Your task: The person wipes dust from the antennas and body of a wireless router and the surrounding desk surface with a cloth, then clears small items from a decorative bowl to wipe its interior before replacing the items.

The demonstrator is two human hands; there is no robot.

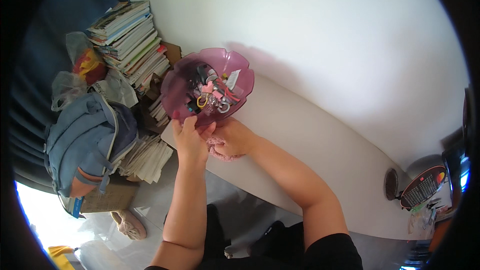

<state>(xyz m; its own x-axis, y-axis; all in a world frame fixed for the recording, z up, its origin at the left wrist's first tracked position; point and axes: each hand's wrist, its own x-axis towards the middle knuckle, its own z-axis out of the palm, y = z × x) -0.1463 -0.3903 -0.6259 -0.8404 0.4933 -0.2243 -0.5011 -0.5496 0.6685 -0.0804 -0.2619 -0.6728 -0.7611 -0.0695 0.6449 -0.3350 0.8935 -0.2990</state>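
A translucent purple bowl (175, 95) with a scalloped rim is held up over the left end of the white table. My left hand (192, 140) grips its near side, the thumb and fingers at the rim. Inside lies a jumble of small things: a pink charm (207, 88), red cords (226, 91), a yellow ring (202, 101), a metal clip (223, 107) and a white tag (232, 79). Just below the bowl, my right hand (234, 137) is closed on a fuzzy pink cloth (222, 151). Its fingertips are partly hidden by the bowl and cloth.
The white table (300, 145) runs along the wall to the right. On its far right stand a round mirror (391, 184) and a dark oval plaque (424, 188). Stacked books (130, 40), a blue backpack (87, 140) and a cardboard box (112, 195) crowd the left side.
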